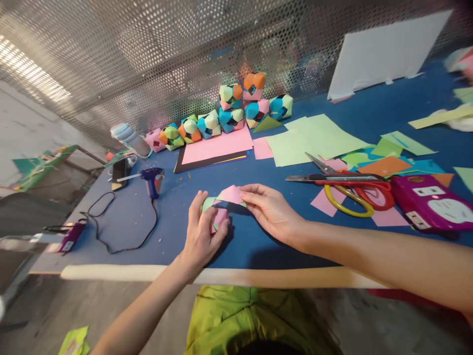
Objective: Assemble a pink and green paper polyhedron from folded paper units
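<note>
My left hand (201,231) is closed around a small folded paper piece in pink and pale green (218,217), held just above the blue table (177,197) near its front edge. My right hand (268,209) pinches a pink flap (232,194) that sticks up from the same piece, fingers pressed together on it. Both hands meet over the paper.
Several finished multicoloured paper balls (229,113) are stacked at the back by the perforated metal wall. A pink sheet on black card (216,148), green sheets (314,140), two pairs of scissors (343,185), a purple power strip (432,202) and a blue glue gun (152,178) with its cable lie around.
</note>
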`<state>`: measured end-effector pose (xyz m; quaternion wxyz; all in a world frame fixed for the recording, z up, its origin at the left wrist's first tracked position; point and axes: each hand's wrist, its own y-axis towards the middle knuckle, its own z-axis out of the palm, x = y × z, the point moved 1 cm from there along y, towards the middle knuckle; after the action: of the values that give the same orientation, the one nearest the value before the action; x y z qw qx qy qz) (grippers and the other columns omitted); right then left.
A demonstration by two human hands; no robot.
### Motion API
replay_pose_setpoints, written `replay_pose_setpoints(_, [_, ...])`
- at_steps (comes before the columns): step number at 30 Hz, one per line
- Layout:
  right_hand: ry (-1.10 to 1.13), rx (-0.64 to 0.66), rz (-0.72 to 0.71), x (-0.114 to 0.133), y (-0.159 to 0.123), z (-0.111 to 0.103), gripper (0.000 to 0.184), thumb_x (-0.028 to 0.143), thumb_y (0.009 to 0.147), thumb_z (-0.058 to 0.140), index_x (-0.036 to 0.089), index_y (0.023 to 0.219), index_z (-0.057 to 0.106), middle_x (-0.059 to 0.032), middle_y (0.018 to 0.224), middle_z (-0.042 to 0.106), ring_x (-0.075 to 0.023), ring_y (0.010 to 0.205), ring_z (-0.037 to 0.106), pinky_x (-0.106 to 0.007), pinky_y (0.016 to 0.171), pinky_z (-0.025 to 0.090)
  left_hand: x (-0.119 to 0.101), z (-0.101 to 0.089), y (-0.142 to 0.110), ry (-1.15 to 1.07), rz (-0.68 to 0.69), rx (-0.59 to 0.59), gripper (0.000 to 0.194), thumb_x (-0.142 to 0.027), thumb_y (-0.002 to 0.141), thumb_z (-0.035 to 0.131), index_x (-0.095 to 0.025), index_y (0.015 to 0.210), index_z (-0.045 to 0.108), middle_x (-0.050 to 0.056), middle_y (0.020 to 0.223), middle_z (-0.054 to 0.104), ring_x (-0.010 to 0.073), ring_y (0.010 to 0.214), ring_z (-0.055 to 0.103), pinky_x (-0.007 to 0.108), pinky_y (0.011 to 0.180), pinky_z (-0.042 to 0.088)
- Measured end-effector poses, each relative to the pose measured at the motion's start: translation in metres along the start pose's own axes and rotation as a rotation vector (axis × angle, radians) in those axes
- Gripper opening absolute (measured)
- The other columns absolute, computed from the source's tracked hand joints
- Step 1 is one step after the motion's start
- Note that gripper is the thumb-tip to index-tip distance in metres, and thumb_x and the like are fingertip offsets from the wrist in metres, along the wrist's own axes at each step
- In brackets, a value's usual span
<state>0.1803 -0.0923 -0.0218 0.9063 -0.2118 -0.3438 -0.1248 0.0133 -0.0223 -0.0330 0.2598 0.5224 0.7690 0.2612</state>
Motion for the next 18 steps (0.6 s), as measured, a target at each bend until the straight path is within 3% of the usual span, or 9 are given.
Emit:
replay_pose_setpoints(7, [-0.101, 0.054, 0.006, -0.011, -0.007, 0.0, 0.03, 0.027, 0.054, 0.085, 0.018, 0.074, 0.064, 0.0015, 0.078, 0.064, -0.0109, 0.074, 0.058, -0.026, 0.071, 0.046, 0.0, 0.001, -0.002, 0.026, -0.019, -0.01, 0.028, -0.019, 0.085, 0.06, -0.018, 0.11, 0.049, 0.02, 0.136, 0.043, 0.033, 0.133, 0.043, 0.052, 0.102, 0.046])
replay_pose_setpoints(13, [-0.286, 0.126, -0.093, -0.015, -0.004, -0.002, 0.029, 0.031, 0.065, 0.079, 0.019, 0.088, 0.067, -0.0025, 0.095, 0.068, -0.0141, 0.086, 0.061, -0.03, 0.081, 0.049, 0.001, 0.004, -0.004, 0.028, -0.018, 0.005, 0.028, -0.021, 0.085, 0.06, -0.019, 0.111, 0.049, 0.019, 0.136, 0.043, 0.0342, 0.133, 0.042, 0.055, 0.102, 0.045])
replay_pose_setpoints(18, [-0.425, 0.139, -0.129, -0.011, -0.001, -0.001, 0.021, 0.027, 0.071, 0.073, 0.019, 0.09, 0.068, -0.0022, 0.093, 0.07, -0.0145, 0.086, 0.062, -0.029, 0.082, 0.051, 0.001, 0.004, -0.003, 0.017, 0.009, -0.008, 0.027, -0.02, 0.084, 0.061, -0.019, 0.109, 0.05, 0.017, 0.13, 0.047, 0.0322, 0.13, 0.045, 0.054, 0.102, 0.045])
